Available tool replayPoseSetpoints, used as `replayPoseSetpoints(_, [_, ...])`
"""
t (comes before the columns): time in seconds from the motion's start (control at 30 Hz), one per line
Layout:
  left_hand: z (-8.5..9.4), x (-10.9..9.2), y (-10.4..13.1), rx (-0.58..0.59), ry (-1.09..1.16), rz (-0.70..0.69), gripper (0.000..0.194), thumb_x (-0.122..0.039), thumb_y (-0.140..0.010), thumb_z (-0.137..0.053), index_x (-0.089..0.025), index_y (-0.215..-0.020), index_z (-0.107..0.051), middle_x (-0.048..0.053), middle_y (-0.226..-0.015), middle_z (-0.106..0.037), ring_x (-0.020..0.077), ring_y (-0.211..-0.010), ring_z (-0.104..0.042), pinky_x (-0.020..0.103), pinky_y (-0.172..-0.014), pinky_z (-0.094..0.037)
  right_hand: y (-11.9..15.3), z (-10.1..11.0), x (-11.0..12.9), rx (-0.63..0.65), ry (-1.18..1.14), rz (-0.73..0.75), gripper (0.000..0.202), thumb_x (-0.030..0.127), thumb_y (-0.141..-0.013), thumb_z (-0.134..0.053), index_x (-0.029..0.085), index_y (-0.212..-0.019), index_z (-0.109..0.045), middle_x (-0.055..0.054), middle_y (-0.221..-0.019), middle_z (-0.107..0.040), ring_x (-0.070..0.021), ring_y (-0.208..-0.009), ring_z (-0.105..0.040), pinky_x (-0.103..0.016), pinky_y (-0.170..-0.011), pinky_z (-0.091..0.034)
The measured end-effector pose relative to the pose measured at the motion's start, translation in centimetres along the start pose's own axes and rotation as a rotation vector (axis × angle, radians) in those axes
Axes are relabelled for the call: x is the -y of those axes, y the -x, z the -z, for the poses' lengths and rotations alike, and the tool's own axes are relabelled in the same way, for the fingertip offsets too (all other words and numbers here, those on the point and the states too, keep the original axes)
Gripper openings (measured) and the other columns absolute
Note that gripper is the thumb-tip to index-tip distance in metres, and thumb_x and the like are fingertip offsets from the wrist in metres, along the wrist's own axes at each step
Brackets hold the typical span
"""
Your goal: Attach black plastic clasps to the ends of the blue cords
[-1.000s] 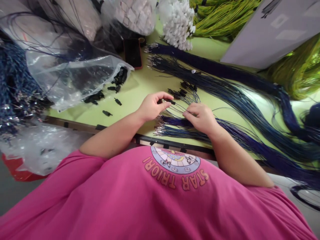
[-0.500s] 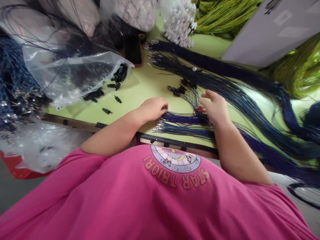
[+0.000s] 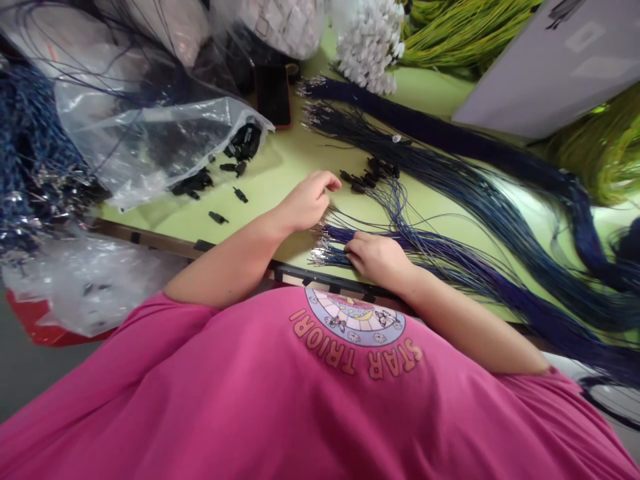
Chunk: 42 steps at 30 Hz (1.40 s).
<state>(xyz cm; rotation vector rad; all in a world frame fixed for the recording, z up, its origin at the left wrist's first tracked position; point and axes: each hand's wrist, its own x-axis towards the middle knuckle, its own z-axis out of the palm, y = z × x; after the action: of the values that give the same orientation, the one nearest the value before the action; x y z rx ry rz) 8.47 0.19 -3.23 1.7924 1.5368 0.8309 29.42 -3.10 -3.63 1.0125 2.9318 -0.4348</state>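
Note:
My left hand (image 3: 311,199) is above the green table, just behind the metal-tipped ends of the wires; its fingers are curled, and whether a thin wire is between them is too small to tell. My right hand (image 3: 379,259) rests on the near bundle of blue wires (image 3: 337,257), its fingers closed on them close to the metal tips. A purple-blue bundle (image 3: 450,250) runs beside it to the right. Behind my right hand lies a group of black connectors (image 3: 370,177) with thin blue wires (image 3: 397,203) attached.
Loose black connectors (image 3: 241,195) lie at left by an open clear bag (image 3: 150,137). A phone (image 3: 273,97), white connectors (image 3: 370,50) and dark wire bundles (image 3: 430,157) are farther back. A pale box (image 3: 545,73) stands between yellow-green wires (image 3: 465,33).
My right hand has come down and left from the connector wires onto the near blue bundle. My left hand has lifted slightly away from the wire tips. The view has shifted a little.

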Motion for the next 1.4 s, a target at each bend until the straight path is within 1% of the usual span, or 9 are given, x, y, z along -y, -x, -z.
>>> replayPoseSetpoints(0.2, [-0.4, -0.6, -0.1, -0.048, 0.48, 0.124, 0.032, -0.01, -0.074, -0.059, -0.018, -0.103, -0.051, 0.003, -0.102, -0.058, 0.01, -0.082, -0.058, 0.029, -0.079, -0.049, -0.1, -0.3, -0.6, -0.039, -0.07, 0.086, 0.023, 0.02, -0.088, -0.044, 0.016, -0.083, -0.066, -0.008, -0.086, -0.066, -0.018, -0.076, -0.059, -0.028, -0.067, -0.039])
replayPoseSetpoints(0.37, [-0.4, -0.9, 0.0, -0.023, 0.61, 0.21, 0.034, -0.018, -0.073, -0.068, -0.018, -0.101, -0.049, -0.001, -0.08, -0.057, 0.0084, -0.067, -0.056, 0.024, -0.063, -0.046, -0.2, 0.0, -0.9, -0.141, -0.205, 0.069, 0.015, 0.018, -0.082, -0.047, 0.017, -0.079, -0.063, -0.006, -0.082, -0.065, -0.0168, -0.075, -0.057, -0.028, -0.071, -0.04])
replayPoseSetpoints(0.57, [-0.3, -1.0, 0.4, 0.074, 0.663, 0.205, 0.025, -0.034, -0.075, -0.071, -0.018, -0.082, -0.053, -0.004, -0.065, -0.051, 0.0051, -0.051, -0.046, 0.022, -0.051, -0.036, 0.1, 1.1, -1.1, -0.132, -0.39, -0.059, 0.009, 0.019, -0.077, -0.052, 0.019, -0.075, -0.06, -0.001, -0.069, -0.063, -0.0124, -0.061, -0.051, -0.025, -0.061, -0.036])
replayPoseSetpoints(0.67, [-0.5, -1.0, 0.5, 0.08, 0.67, 0.199, 0.025, -0.032, -0.074, -0.073, -0.017, -0.078, -0.053, -0.004, -0.063, -0.051, 0.0044, -0.05, -0.045, 0.021, -0.051, -0.037, 0.2, 1.0, -1.0, -0.143, -0.422, 0.01, 0.015, 0.029, -0.083, -0.055, 0.018, -0.087, -0.064, 0.0, -0.066, -0.063, -0.0117, -0.059, -0.051, -0.024, -0.06, -0.036])
replayPoseSetpoints(0.8, [-0.6, -1.1, 0.6, 0.154, 0.739, 0.177, 0.02, -0.018, -0.07, -0.072, -0.015, -0.084, -0.057, -0.001, -0.077, -0.062, 0.0072, -0.064, -0.059, 0.024, -0.066, -0.048, 0.4, 0.8, -0.9, -0.219, -0.524, 0.094, 0.018, 0.03, -0.087, -0.053, 0.018, -0.089, -0.068, -0.001, -0.072, -0.067, -0.0109, -0.061, -0.054, -0.024, -0.062, -0.04])
replayPoseSetpoints(0.93, [-0.4, -1.3, 0.9, 0.254, 0.773, 0.2, 0.018, -0.014, -0.072, -0.069, -0.013, -0.088, -0.059, 0.0, -0.072, -0.065, 0.009, -0.065, -0.062, 0.027, -0.07, -0.051, 0.5, 1.2, -1.2, -0.351, -0.699, -0.12, 0.018, 0.028, -0.082, -0.057, 0.019, -0.092, -0.07, 0.003, -0.063, -0.063, -0.0094, -0.052, -0.05, -0.023, -0.054, -0.038])
replayPoseSetpoints(1.03, [-0.4, -1.4, 0.9, 0.228, 0.782, 0.201, 0.017, -0.014, -0.072, -0.069, -0.013, -0.087, -0.059, -0.001, -0.069, -0.064, 0.0076, -0.061, -0.061, 0.026, -0.068, -0.052, 0.6, 1.6, -1.6, -0.47, -0.738, -0.243, 0.017, 0.03, -0.082, -0.059, 0.018, -0.084, -0.071, 0.003, -0.06, -0.062, -0.0103, -0.053, -0.052, -0.024, -0.054, -0.039])
replayPoseSetpoints(1.13, [-0.4, -1.5, 0.8, 0.212, 0.787, 0.207, 0.016, -0.013, -0.072, -0.068, -0.013, -0.085, -0.059, -0.001, -0.068, -0.064, 0.0081, -0.062, -0.061, 0.026, -0.068, -0.052, 0.5, 1.7, -1.9, -0.55, -0.681, -0.275, 0.016, 0.028, -0.081, -0.06, 0.018, -0.075, -0.071, 0.001, -0.066, -0.067, -0.0119, -0.059, -0.057, -0.025, -0.059, -0.042])
replayPoseSetpoints(1.4, [-0.6, -1.5, 0.8, 0.199, 0.806, 0.234, 0.017, -0.011, -0.071, -0.069, -0.013, -0.083, -0.058, -0.002, -0.067, -0.064, 0.0072, -0.061, -0.062, 0.024, -0.067, -0.052, 0.5, 1.2, -2.1, -0.511, -0.573, -0.277, 0.021, 0.028, -0.085, -0.057, 0.018, -0.08, -0.074, -0.001, -0.072, -0.071, -0.0148, -0.067, -0.062, -0.026, -0.064, -0.043])
